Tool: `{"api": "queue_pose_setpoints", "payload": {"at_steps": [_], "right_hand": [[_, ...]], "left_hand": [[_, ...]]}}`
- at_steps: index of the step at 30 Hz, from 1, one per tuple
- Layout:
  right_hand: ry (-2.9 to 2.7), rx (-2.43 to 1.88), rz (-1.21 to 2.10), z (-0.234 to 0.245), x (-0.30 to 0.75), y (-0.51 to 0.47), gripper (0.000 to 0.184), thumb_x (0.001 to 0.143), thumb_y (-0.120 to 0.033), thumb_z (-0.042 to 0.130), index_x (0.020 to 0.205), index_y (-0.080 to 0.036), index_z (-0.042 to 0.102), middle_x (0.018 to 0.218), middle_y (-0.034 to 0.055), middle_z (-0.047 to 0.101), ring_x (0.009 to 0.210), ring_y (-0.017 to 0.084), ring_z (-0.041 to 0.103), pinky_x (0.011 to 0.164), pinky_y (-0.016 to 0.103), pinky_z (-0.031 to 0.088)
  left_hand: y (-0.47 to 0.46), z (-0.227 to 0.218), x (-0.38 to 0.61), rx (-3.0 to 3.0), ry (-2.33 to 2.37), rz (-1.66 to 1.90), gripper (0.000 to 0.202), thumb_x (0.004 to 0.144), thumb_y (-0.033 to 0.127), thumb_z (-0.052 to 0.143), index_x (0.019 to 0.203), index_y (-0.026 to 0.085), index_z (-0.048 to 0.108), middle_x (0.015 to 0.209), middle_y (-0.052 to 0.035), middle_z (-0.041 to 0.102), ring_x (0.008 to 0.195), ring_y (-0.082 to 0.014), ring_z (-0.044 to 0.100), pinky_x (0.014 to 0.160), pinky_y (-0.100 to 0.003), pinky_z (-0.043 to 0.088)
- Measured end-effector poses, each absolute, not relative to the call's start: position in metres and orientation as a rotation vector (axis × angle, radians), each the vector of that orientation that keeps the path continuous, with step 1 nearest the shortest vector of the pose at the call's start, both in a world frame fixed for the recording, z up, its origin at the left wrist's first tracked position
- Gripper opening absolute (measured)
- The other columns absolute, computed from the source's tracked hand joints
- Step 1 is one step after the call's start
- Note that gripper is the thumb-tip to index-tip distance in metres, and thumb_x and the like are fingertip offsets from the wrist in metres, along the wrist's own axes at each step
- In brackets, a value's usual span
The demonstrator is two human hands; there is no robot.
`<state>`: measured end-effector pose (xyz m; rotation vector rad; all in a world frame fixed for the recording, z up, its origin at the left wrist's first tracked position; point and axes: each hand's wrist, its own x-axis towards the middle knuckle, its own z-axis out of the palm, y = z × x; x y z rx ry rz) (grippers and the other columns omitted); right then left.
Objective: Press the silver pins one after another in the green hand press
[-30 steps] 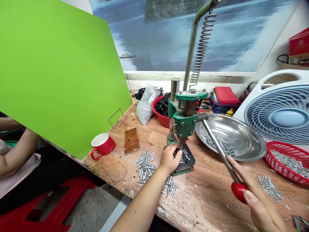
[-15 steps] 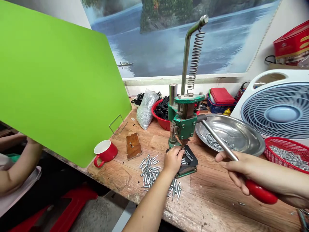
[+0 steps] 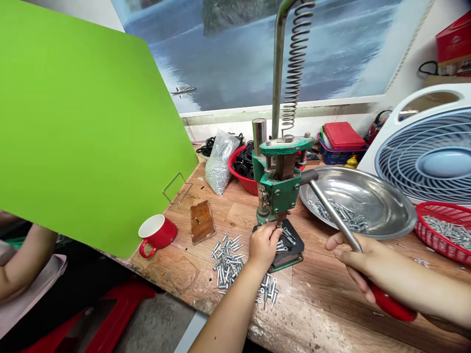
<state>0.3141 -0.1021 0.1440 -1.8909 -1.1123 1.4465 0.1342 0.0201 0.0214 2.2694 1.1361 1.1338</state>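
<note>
A green hand press (image 3: 282, 191) stands on the wooden table in the middle of the view. Under its ram, my left hand (image 3: 263, 245) is closed, thumb and fingers pinched together at the black base plate (image 3: 299, 240); whatever they hold is hidden. Several silvery eye bolts lie on that plate beside my fingertips. My right hand (image 3: 371, 262) is wrapped round the press lever (image 3: 336, 215), near its red grip (image 3: 393, 304). A loose pile of eye bolts (image 3: 228, 262) spreads on the table around my left forearm.
Right of the press are a steel bowl (image 3: 386, 206) and a red basket (image 3: 434, 245), both with metal parts, and a fan (image 3: 437, 152). To the left are a red mug (image 3: 162, 233), a wooden block (image 3: 202, 223) and a green panel (image 3: 91, 127). A person's arm (image 3: 37, 255) shows beyond.
The view has shifted slightly closer to the press. My right hand and the lever sit a little lower. My left hand stays pinched under the ram.
</note>
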Motion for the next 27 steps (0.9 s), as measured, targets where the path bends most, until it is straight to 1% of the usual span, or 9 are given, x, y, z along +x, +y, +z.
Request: {"api": "queue_pose_setpoints", "payload": {"at_steps": [6, 10, 12, 15, 18, 20, 23, 24, 27], "right_hand": [[-1.086, -1.915, 1.445, 0.134, 0.314, -0.101, 0.057, 0.078, -0.055, 0.04, 0.116, -0.012, 0.039, 0.042, -0.0041, 0.041, 0.034, 0.011, 0.045, 0.036, 0.018, 0.035], [-1.105, -1.887, 1.46, 0.141, 0.315, -0.101, 0.056, 0.079, -0.051, 0.041, 0.117, -0.011, 0.038, 0.042, -0.0041, 0.042, 0.034, 0.011, 0.045, 0.036, 0.017, 0.035], [-1.109, -1.885, 1.454, 0.144, 0.315, -0.102, 0.057, 0.079, -0.05, 0.042, 0.119, -0.011, 0.037, 0.044, -0.0042, 0.042, 0.035, 0.011, 0.045, 0.037, 0.018, 0.036], [-1.146, -1.872, 1.375, 0.143, 0.315, -0.105, 0.057, 0.079, -0.049, 0.044, 0.12, -0.011, 0.037, 0.047, -0.0037, 0.044, 0.039, 0.011, 0.046, 0.039, 0.019, 0.037], [-1.264, -1.832, 1.189, 0.127, 0.317, -0.104, 0.05, 0.081, -0.05, 0.042, 0.116, -0.013, 0.041, 0.059, -0.0001, 0.051, 0.048, 0.011, 0.049, 0.046, 0.02, 0.041], [-1.392, -1.787, 0.999, 0.105, 0.318, -0.095, 0.043, 0.084, -0.049, 0.041, 0.111, -0.015, 0.044, 0.074, 0.0037, 0.055, 0.063, 0.013, 0.054, 0.06, 0.023, 0.046], [-1.494, -1.719, 0.693, 0.063, 0.316, -0.067, 0.036, 0.086, -0.046, 0.04, 0.104, -0.016, 0.047, 0.094, 0.0073, 0.056, 0.086, 0.016, 0.054, 0.081, 0.028, 0.043], [-1.486, -1.708, 0.609, 0.049, 0.314, -0.055, 0.035, 0.086, -0.046, 0.039, 0.102, -0.015, 0.048, 0.097, 0.0079, 0.056, 0.089, 0.017, 0.053, 0.083, 0.029, 0.041], [-1.428, -1.696, 0.409, 0.018, 0.308, -0.021, 0.034, 0.087, -0.044, 0.038, 0.097, -0.014, 0.05, 0.093, 0.0088, 0.056, 0.088, 0.018, 0.053, 0.082, 0.03, 0.04]], "left_hand": [[0.019, 0.023, 0.134, 2.237, 1.132, 1.13, 0.019, 0.085, 0.029, 0.049, 0.094, 0.019, 0.062, 0.091, -0.0052, 0.067, 0.087, -0.0165, 0.061, 0.078, -0.028, 0.048], [0.016, 0.024, 0.133, 2.256, 1.167, 1.09, 0.028, 0.078, 0.027, 0.056, 0.105, 0.018, 0.057, 0.102, -0.0064, 0.063, 0.096, -0.0192, 0.058, 0.085, -0.033, 0.046], [0.016, 0.024, 0.133, 2.294, 1.203, 1.056, 0.03, 0.075, 0.026, 0.058, 0.104, 0.018, 0.057, 0.101, -0.0066, 0.063, 0.097, -0.0207, 0.057, 0.087, -0.036, 0.044], [0.016, 0.023, 0.133, 2.321, 1.221, 1.026, 0.028, 0.073, 0.028, 0.06, 0.098, 0.016, 0.059, 0.099, -0.0074, 0.064, 0.096, -0.0217, 0.057, 0.088, -0.037, 0.044], [0.018, 0.023, 0.135, 2.289, 1.218, 1.011, 0.028, 0.072, 0.029, 0.061, 0.097, 0.016, 0.06, 0.096, -0.0075, 0.065, 0.094, -0.0214, 0.058, 0.086, -0.037, 0.045], [0.02, 0.023, 0.135, 2.258, 1.226, 1.003, 0.026, 0.072, 0.029, 0.061, 0.094, 0.016, 0.062, 0.095, -0.0074, 0.066, 0.092, -0.0215, 0.059, 0.086, -0.037, 0.045], [0.023, 0.025, 0.136, 2.216, 1.233, 0.979, 0.024, 0.071, 0.029, 0.062, 0.091, 0.017, 0.063, 0.094, -0.0073, 0.066, 0.092, -0.0216, 0.059, 0.088, -0.039, 0.044], [0.023, 0.025, 0.136, 2.208, 1.23, 0.966, 0.023, 0.071, 0.029, 0.062, 0.09, 0.017, 0.064, 0.095, -0.0073, 0.067, 0.093, -0.0218, 0.059, 0.089, -0.039, 0.043], [0.026, 0.026, 0.137, 2.2, 1.215, 0.932, 0.024, 0.071, 0.029, 0.063, 0.091, 0.018, 0.065, 0.099, -0.0073, 0.066, 0.099, -0.0221, 0.058, 0.095, -0.04, 0.039]]}}
